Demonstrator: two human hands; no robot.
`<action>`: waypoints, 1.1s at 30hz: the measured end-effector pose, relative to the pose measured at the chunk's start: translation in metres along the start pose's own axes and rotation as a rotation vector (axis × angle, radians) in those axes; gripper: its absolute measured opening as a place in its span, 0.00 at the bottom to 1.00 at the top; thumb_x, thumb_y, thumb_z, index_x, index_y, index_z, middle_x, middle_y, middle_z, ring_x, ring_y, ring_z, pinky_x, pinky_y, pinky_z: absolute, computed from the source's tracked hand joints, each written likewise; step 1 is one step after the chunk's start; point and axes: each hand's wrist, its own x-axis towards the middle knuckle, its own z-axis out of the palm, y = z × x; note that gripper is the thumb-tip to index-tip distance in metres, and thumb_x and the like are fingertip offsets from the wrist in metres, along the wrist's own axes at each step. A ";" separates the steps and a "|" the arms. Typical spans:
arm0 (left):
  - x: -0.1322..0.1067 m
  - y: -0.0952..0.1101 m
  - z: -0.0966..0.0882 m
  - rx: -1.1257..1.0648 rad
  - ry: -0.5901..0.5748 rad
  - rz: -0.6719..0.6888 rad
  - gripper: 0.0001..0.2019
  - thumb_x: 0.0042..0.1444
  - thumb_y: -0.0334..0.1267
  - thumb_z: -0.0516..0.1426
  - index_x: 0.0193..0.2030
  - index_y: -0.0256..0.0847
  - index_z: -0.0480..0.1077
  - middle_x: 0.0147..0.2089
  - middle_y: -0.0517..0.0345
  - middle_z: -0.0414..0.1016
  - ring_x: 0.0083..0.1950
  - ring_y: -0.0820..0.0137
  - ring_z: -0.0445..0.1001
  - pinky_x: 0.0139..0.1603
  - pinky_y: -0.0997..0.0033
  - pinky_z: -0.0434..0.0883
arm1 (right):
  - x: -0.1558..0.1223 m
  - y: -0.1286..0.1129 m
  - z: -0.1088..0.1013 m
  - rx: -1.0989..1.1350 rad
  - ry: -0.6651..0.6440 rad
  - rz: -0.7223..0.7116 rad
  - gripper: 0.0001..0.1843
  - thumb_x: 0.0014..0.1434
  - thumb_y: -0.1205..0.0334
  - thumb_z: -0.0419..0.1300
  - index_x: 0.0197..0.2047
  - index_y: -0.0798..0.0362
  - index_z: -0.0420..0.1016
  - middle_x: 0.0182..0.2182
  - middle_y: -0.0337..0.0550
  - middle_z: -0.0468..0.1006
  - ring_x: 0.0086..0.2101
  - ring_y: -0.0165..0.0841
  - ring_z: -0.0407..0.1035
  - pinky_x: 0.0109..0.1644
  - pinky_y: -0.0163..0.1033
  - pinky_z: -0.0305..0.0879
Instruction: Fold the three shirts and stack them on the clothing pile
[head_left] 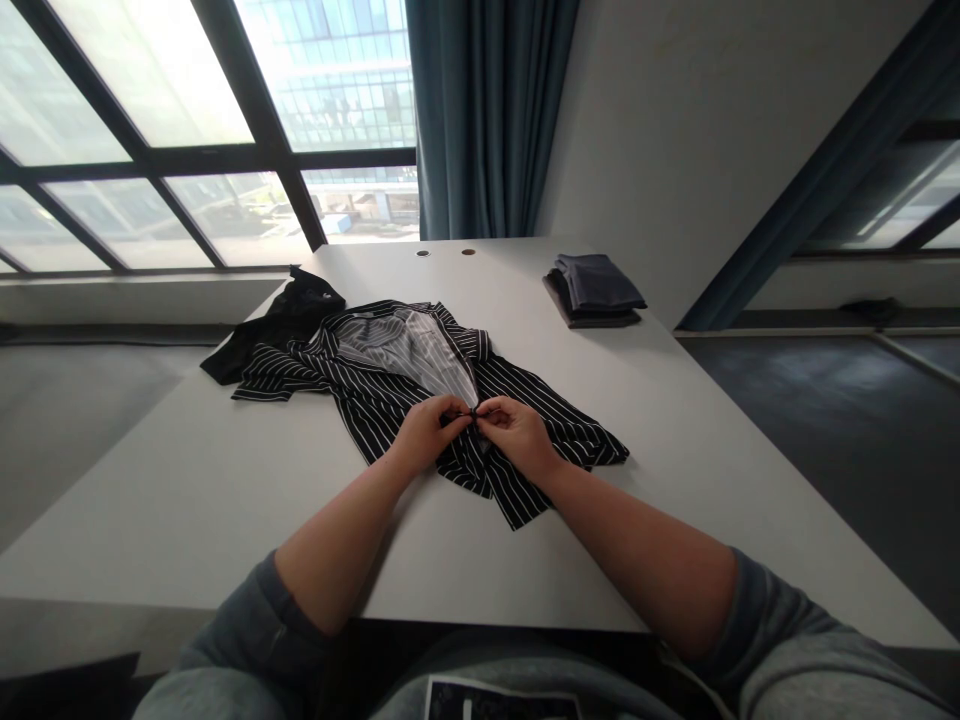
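A black shirt with white stripes point(382, 390) lies spread on the white table, its collar end to the left and its pale inner side showing near the middle. My left hand point(431, 428) pinches the front edge of the shirt between thumb and fingers. Right beside it, my right hand point(517, 430) pinches the same edge, and the fingertips of both hands nearly meet. Whatever small part of the edge sits between the fingertips is too small to make out. The lower end of the shirt spreads out to the right, under and beyond my hands.
Black folded cloth point(292, 315) lies at the table's left edge, touching the shirt. A stack of folded dark garments point(596, 288) sits at the back right of the white table point(225, 510). Two round holes are near the far edge. Behind are windows and a blue curtain point(491, 120).
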 end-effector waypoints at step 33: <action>-0.001 -0.006 0.003 -0.082 0.006 0.026 0.11 0.58 0.32 0.63 0.48 0.43 0.75 0.43 0.59 0.82 0.45 0.67 0.80 0.50 0.67 0.74 | 0.002 -0.001 0.001 0.051 -0.047 -0.057 0.12 0.57 0.53 0.70 0.42 0.50 0.84 0.39 0.43 0.82 0.40 0.35 0.78 0.47 0.41 0.78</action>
